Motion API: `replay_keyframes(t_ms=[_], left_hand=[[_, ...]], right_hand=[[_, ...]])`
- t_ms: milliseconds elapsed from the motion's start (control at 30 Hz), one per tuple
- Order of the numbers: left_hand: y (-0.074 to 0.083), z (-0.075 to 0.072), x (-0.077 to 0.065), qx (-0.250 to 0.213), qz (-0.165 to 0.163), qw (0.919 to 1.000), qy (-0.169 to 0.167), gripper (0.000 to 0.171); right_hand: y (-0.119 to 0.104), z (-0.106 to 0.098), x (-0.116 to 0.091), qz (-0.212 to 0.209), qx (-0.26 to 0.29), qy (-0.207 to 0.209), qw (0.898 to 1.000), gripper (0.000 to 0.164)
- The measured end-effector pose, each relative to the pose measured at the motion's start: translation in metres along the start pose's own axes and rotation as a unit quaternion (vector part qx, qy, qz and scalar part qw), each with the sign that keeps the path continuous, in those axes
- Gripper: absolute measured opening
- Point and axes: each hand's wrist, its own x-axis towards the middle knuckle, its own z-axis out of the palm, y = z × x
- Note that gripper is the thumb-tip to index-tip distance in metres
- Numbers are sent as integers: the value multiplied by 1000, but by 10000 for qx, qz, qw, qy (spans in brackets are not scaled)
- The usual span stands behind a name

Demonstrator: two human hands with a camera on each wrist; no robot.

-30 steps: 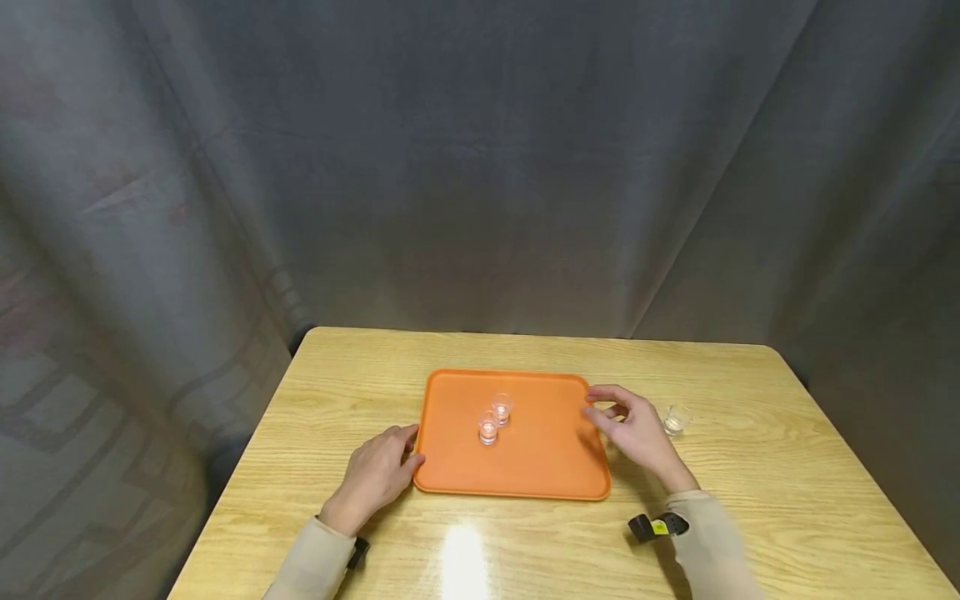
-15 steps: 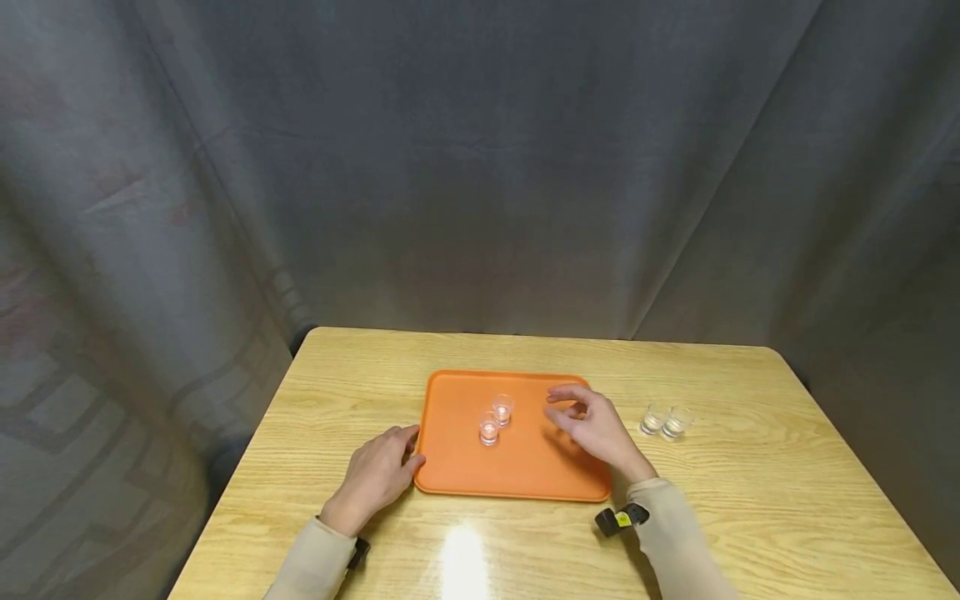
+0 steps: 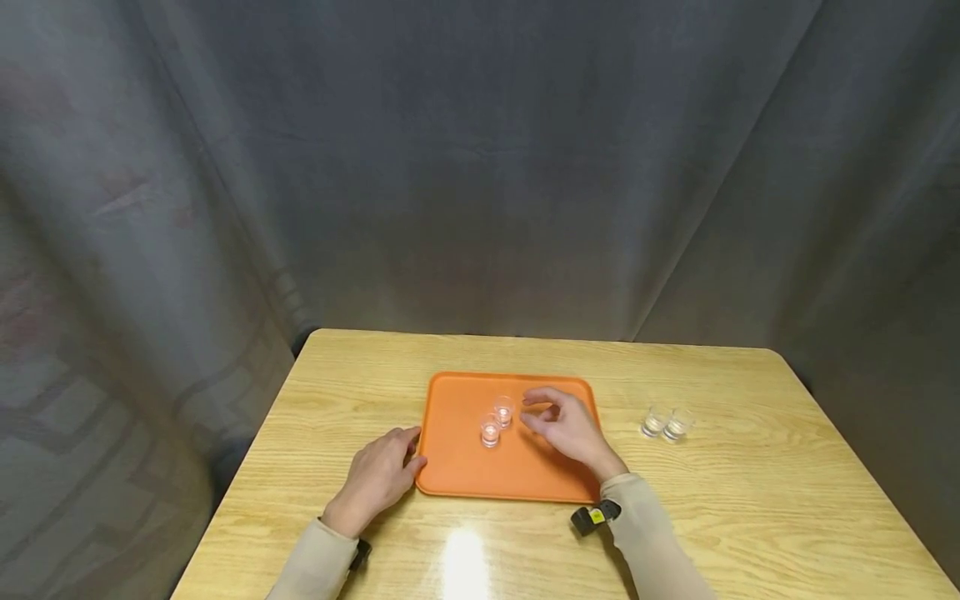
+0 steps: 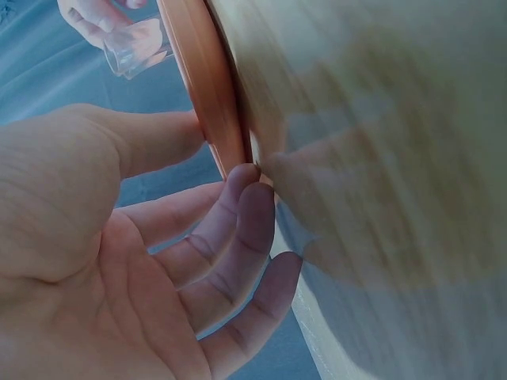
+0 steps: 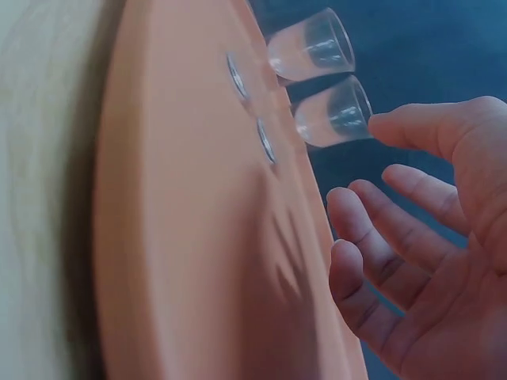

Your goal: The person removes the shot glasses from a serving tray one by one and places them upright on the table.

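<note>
An orange tray (image 3: 510, 475) lies on the wooden table. My left hand (image 3: 377, 477) holds its left edge, with the thumb (image 4: 162, 142) on the rim and the other fingers curled at the outer side in the left wrist view. Two small clear shot glasses stand upright near the tray's middle, a nearer glass (image 3: 490, 435) and a farther glass (image 3: 503, 412) close beside it. My right hand (image 3: 566, 427) hovers over the tray just right of them, thumb and fingers apart with nothing between. In the right wrist view its thumb tip overlaps the rim of one glass (image 5: 333, 117).
Two more clear glasses, a left one (image 3: 652, 423) and a right one (image 3: 677, 425), stand side by side on the table (image 3: 780, 467) right of the tray. A grey curtain (image 3: 480, 167) hangs behind the table and along both sides.
My right hand has moved left from the tray's right edge to beside the two glasses on it. Both glasses at the right now show uncovered. The left hand keeps its place.
</note>
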Motion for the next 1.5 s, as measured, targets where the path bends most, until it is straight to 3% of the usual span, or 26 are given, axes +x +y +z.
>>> replay_keyframes(t_ms=[467,867,1500], left_hand=[[-1,1,0,-19,41,10000,59,48],[-1,2,0,28,20,10000,49,48],[-1,0,0,25,19,10000,13,48]], right_hand=[[-2,20,5,102,70,-132,9998,40],[1,31,9,140,110,24,9998,40],[4,35,12,175,194,106,9996,40]])
